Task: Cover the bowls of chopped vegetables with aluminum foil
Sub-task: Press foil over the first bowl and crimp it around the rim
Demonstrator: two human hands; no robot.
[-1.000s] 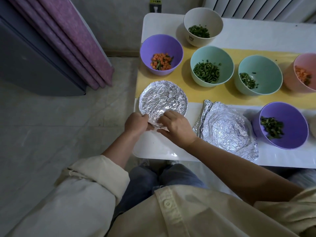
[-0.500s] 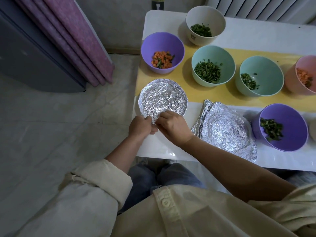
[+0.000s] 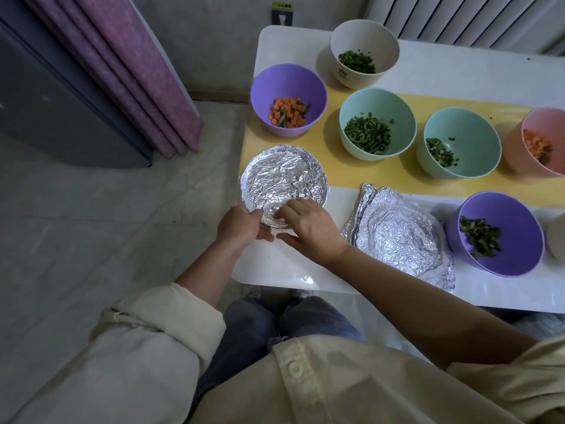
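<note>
Home: curtain (image 3: pixel 131 75), radiator (image 3: pixel 458 19)

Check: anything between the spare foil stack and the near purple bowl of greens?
Nothing visible. The foil stack lies flat on the white table, right beside the near purple bowl. Both hands are on the foil-covered bowl, away from that path.

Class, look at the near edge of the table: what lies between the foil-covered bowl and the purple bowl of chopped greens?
In the head view, a crumpled stack of foil sheets lies between the foil-covered bowl and the purple bowl, flat on the white table.
</note>
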